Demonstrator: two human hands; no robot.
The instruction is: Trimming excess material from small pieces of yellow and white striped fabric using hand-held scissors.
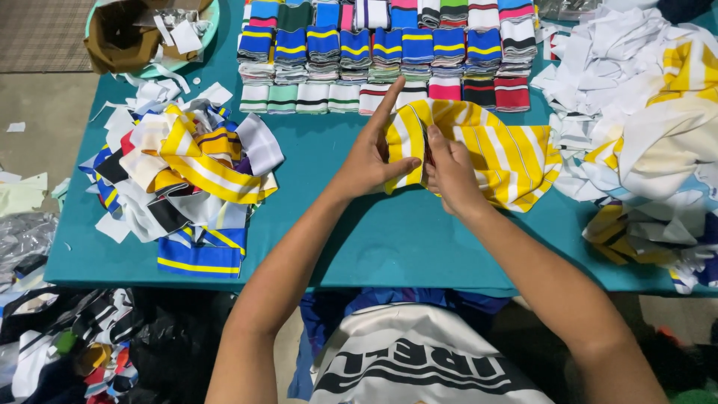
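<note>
My left hand (372, 153) and my right hand (451, 173) meet over a yellow-and-white striped knit piece (499, 150) lying on the teal table (351, 224). The left hand pinches the folded left end of the piece between thumb and fingers, with its index finger pointing up. Fingers of the right hand press into the same fold, right beside the left thumb. The rest of the striped piece spreads out to the right of my hands.
Neat stacks of folded striped pieces (389, 56) line the far side. A loose heap of mixed striped scraps (183, 168) lies left, a big pile of white and yellow fabric (647, 127) right. A tub with a brown bag (142, 34) sits far left.
</note>
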